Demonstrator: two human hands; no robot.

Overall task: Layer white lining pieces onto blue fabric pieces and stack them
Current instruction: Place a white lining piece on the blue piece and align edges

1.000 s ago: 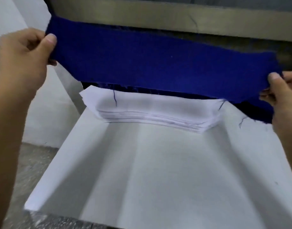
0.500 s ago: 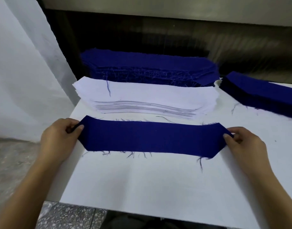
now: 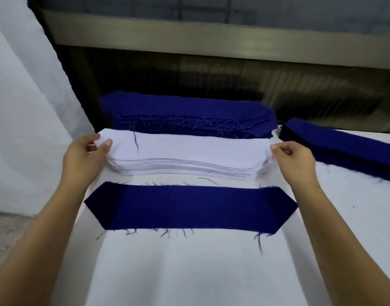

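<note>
One blue fabric piece [image 3: 190, 207] with pointed ends lies flat on the white table, nobody holding it. Just behind it sits the stack of white lining pieces [image 3: 189, 156]. My left hand [image 3: 85, 154] pinches the left end of the top lining piece between thumb and fingers. My right hand [image 3: 292, 159] pinches the right end of the same stack's top layer. Behind the lining lies a thick stack of blue pieces [image 3: 185, 117].
Another pile of blue pieces [image 3: 344, 146] lies at the right on the white table [image 3: 189, 272]. A dark metal machine front [image 3: 211, 69] rises behind the stacks. A white sheet [image 3: 24, 107] hangs at the left, past the table's left edge.
The blue piece, held up by both ends a second ago, was laid flat on the table. Both hands let it go and moved back to the ends of the lining stack.
</note>
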